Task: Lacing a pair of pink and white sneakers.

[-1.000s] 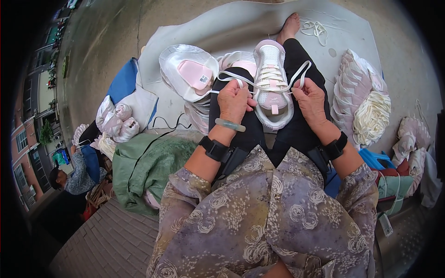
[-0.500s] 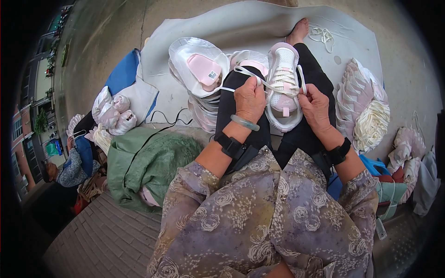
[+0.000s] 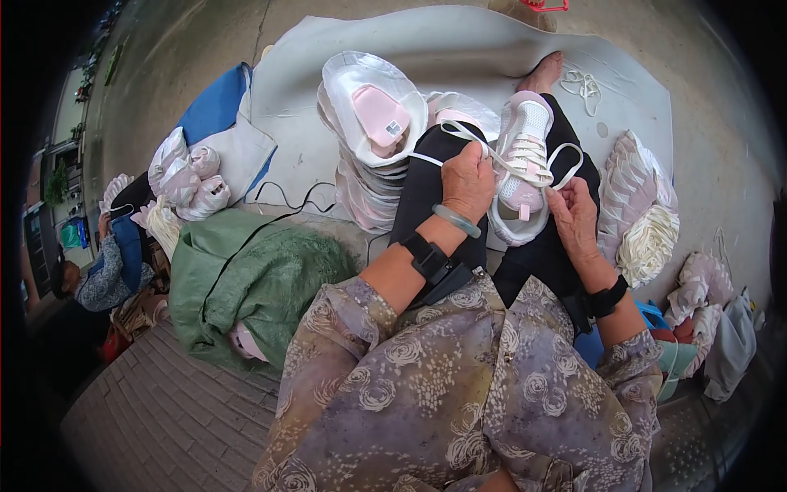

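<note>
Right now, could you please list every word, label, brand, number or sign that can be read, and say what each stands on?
Nothing can be read.
White label with dark print, on the pink piece at the top of the stack of shoe parts: too small to read.
Laced white-and-pink shoe: no text can be made out.

Grey sheet (image 3: 299, 78) spread on the floor (image 3: 193, 41), its far edge raised. Directly on the sheet: left of centre, a tall stack of white-and-pink uppers (image 3: 369, 152); at upper right, a loose white lace (image 3: 585, 86) near a bare foot (image 3: 543, 75); at the right margin, a pleated bundle (image 3: 627, 184), its near end touching a cream coil (image 3: 649, 254). Whether the bundle lies wholly on the sheet is unclear.
</note>
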The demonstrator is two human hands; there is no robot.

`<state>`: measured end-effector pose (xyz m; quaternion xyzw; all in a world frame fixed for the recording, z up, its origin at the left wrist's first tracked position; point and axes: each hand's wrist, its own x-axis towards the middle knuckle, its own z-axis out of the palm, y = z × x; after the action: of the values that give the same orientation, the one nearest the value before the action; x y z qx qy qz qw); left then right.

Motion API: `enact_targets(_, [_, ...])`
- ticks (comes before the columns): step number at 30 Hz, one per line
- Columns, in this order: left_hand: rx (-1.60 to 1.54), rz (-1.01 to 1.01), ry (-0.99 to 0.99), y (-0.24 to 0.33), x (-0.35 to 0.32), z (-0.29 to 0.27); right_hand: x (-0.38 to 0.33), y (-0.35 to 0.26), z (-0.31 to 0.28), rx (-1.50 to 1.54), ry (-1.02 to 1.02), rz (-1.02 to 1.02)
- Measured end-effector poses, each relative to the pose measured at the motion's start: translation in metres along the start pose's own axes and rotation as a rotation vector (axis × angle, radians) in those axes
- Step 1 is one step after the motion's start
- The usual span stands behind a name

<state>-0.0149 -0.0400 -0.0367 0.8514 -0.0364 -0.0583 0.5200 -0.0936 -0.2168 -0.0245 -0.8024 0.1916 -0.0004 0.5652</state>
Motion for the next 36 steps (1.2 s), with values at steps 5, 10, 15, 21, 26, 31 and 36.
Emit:
enact_targets(5, [0.001,-0.021,-0.01,0.005,0.001,-0.002,0.0,-0.001,-0.002,-0.069,-0.078,-0.009])
enact_targets(10, [0.132,0.112,0.01,0.014,-0.005,-0.01,0.003,0.002,-0.006,-0.074,-0.088,0.005])
enact_targets(15, [0.03,0.079,-0.061,0.016,-0.007,-0.014,0.006,0.006,-0.009,-0.041,-0.088,0.049])
enact_targets(21, [0.02,0.002,-0.116,0.011,-0.001,-0.011,0.006,0.007,-0.013,0.032,-0.111,0.101])
enact_targets(26, [0.051,-0.022,-0.152,0.009,0.005,-0.011,0.006,0.006,-0.014,0.058,-0.118,0.134])
enact_targets(31, [0.03,-0.015,-0.231,0.01,0.004,-0.015,0.006,0.005,-0.015,0.047,-0.121,0.155])
enact_targets(36, [0.129,0.099,-0.272,0.012,0.006,-0.013,0.006,0.007,-0.016,0.055,-0.12,0.156])
